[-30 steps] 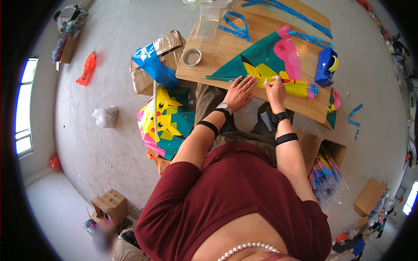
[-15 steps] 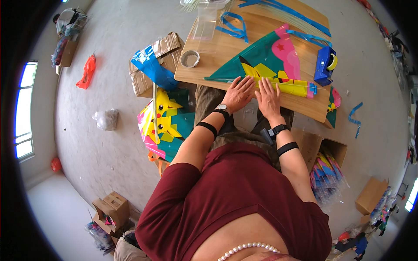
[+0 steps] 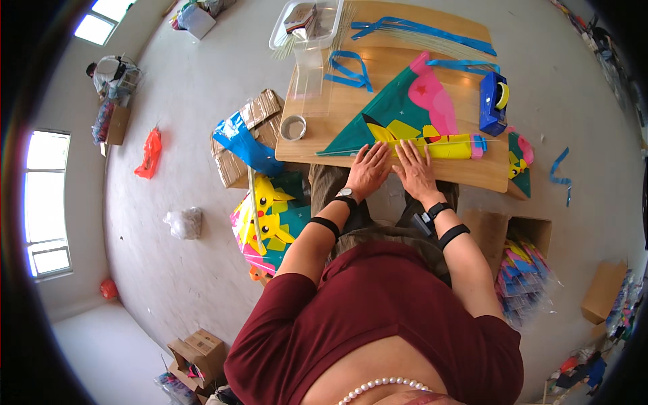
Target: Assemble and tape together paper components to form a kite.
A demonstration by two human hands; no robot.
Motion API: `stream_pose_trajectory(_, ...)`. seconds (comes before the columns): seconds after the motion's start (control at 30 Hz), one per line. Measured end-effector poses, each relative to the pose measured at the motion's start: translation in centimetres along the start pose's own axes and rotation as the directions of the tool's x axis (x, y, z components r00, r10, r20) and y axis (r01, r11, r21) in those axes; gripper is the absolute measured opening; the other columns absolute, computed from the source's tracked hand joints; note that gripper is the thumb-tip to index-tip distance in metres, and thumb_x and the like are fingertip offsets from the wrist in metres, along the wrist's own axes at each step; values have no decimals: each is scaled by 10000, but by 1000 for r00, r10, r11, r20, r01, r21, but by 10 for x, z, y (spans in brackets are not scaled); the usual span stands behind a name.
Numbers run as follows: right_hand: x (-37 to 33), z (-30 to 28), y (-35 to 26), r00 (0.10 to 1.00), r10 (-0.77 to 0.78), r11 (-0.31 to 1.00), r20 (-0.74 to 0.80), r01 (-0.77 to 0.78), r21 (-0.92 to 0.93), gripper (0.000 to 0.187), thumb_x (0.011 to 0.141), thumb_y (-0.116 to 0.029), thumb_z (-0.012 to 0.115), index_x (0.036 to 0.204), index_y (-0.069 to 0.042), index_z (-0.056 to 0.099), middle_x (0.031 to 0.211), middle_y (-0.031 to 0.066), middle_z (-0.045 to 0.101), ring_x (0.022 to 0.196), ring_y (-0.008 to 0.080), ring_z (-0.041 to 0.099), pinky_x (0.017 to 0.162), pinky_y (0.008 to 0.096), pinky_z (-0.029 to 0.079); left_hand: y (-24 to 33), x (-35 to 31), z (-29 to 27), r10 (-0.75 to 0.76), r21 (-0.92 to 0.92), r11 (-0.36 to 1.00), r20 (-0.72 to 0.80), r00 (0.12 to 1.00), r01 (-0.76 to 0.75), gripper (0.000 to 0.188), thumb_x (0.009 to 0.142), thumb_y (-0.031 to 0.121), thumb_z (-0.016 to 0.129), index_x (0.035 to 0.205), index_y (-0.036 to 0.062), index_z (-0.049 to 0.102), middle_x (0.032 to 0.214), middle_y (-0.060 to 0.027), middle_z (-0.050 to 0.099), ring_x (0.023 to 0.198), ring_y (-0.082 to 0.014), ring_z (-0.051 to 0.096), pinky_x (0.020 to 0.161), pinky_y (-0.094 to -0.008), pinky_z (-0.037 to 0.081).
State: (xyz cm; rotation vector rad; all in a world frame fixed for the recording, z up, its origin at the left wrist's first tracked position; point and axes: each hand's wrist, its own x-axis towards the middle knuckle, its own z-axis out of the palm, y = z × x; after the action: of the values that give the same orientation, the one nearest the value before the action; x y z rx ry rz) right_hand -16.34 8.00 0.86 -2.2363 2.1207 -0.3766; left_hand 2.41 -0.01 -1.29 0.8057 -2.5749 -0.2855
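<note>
A triangular kite [image 3: 388, 108] of green, pink and yellow sheet with a cartoon figure lies on the wooden table. Its near edge is rolled into a yellow tube [image 3: 451, 147], with blue and pink at the right end. My left hand [image 3: 369, 170] rests on the middle of this roll, palm down and fingers stretched. Beside it my right hand [image 3: 416, 173] lies flat on the roll too, fingers extended. Neither hand grips anything. A thin pale line, perhaps a rod or a fold, runs along the roll; the fingers partly cover it.
On the table [image 3: 317, 138] are a blue tape dispenser [image 3: 493, 104], a tape roll [image 3: 293, 127], blue ribbons [image 3: 351, 71], thin pale sticks [image 3: 432, 39] and a clear tub [image 3: 277, 30]. More kites [image 3: 270, 219] hang at left; an open carton [image 3: 530, 233] with packed kites stands at right.
The whole view has shifted and turned slightly, bringing the clear tub into sight. Both hands stay flat on the roll; any rolling movement is too small to tell.
</note>
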Motion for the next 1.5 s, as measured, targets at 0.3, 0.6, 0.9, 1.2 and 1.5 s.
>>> stream_pose_trajectory(0.3,-12,17,11,999,41,999,-31,-42,-16,667,1021,-462,498,1597,-174,324,1664,31,291,1556,225,194,1262,548,88,-39,55,-20,-372,-10,925,-214,903,379,390,867,176,713,1236,95,617,1270,-149,569,1189,-365,525,1019,-509,392)
stream_pose_trajectory(0.6,-13,8,6,999,32,999,1,-32,0,680,1027,-471,482,1601,-151,308,1671,61,266,1555,259,196,1263,559,74,-121,87,-15,-445,-77,881,200,873,467,575,758,196,840,1257,37,602,1084,-193,672,1033,-390,639,865,-475,525)
stream_pose_trajectory(0.9,-13,9,7,999,29,999,-22,-29,-18,667,1025,-477,478,1592,-159,331,1661,46,293,1551,249,207,1268,558,62,-158,95,-2,-458,-677,205,572,681,707,223,923,125,732,1091,-21,745,934,-54,750,777,-140,687,738,-286,555)
stream_pose_trajectory(1.2,-15,12,8,999,35,999,-2,-35,-1,678,1026,-457,486,1598,-142,304,1661,66,289,1548,272,212,1259,570,89,-83,77,-12,-462,-335,861,-203,863,382,165,870,119,720,1028,84,751,890,-148,674,820,-306,653,754,-397,514)
stream_pose_trajectory(1.5,-13,15,4,999,25,997,-24,-26,-76,665,1027,-464,469,1601,-167,310,1656,42,310,1547,244,223,1261,571,66,-43,59,-23,-310,-151,951,-398,863,271,123,903,130,711,1018,126,753,955,-89,601,932,-298,585,837,-413,465)
